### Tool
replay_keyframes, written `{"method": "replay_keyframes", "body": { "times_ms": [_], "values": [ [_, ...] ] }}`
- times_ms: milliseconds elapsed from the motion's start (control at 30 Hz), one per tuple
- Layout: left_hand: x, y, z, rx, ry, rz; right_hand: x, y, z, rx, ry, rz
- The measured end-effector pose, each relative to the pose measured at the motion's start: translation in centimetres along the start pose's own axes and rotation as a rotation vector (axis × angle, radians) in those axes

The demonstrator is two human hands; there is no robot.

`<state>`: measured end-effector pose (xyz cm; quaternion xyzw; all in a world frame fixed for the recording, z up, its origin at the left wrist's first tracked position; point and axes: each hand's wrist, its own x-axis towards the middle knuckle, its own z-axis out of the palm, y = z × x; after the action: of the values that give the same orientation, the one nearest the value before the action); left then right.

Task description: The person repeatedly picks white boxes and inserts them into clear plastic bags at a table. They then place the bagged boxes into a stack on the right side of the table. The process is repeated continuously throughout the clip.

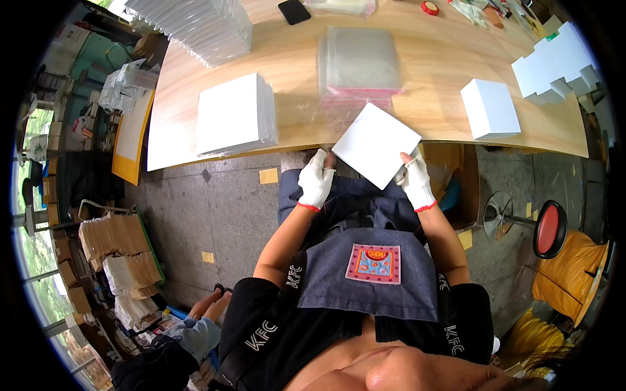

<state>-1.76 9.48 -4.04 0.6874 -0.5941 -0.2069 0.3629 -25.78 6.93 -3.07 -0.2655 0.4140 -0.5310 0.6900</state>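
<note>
A white square card [377,144] is held corner-on at the table's front edge, over my lap. My right hand [416,181], in a white glove with a red cuff, grips its right corner with the bare thumb on top and the fingers beneath. At the left corner is my left hand [317,180], gloved alike, with curled fingers and the thumb tip against the card; part of this grip is hidden. Just beyond the card lies a pile of clear plastic bags [362,62] with pink edges. A stack of white square cards in clear wrap [229,112] stands to the left.
To the right are a white block of cards [489,109] and stepped white stacks [554,64]. A tall stack of wrapped pieces [195,26], a black phone [294,12] and a red tape roll [430,8] lie farther back. A round stool [551,228] stands at the right.
</note>
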Motion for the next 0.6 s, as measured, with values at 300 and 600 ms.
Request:
{"method": "replay_keyframes", "body": {
  "times_ms": [300,600],
  "values": [
    [-0.4,-1.9,0.4,-0.013,0.139,0.176,0.0,0.1,0.0,-0.028,-0.052,-0.069],
    [-0.1,-0.4,0.1,0.018,-0.05,0.02,0.1,1.0,0.0,0.03,-0.03,-0.08]
  ]
}}
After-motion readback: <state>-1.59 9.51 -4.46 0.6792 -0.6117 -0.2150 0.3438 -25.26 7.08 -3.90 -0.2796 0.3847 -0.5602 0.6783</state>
